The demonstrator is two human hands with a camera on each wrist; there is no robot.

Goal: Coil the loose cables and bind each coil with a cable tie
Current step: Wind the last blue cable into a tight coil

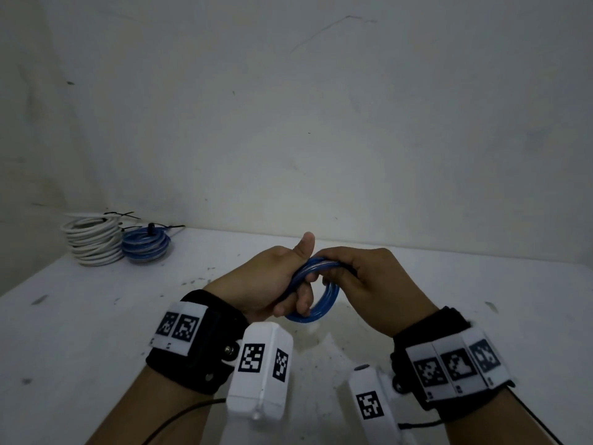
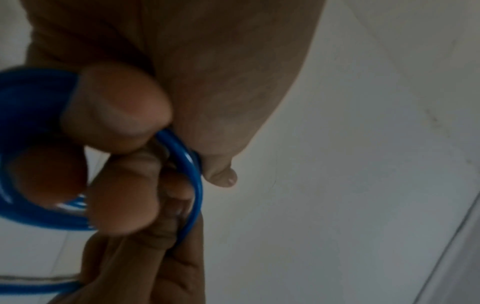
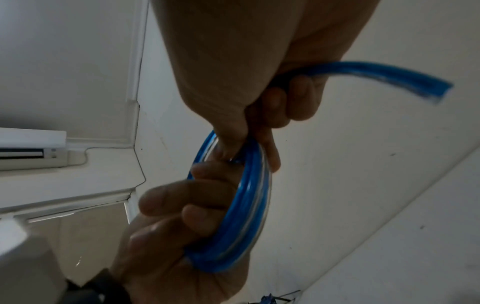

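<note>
Head view: glossy blue cable coil [image 1: 316, 292].

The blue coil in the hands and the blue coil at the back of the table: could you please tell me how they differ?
1. The held blue coil is gripped above the table by the left hand and right hand; the far blue coil rests beside the white coil.
2. The far blue coil carries a black cable tie; none shows on the held blue coil.
3. The held blue coil's loose end sticks out.

Both are blue cable.

Blue cable coil [image 1: 316, 292], hand-held, untied
</note>
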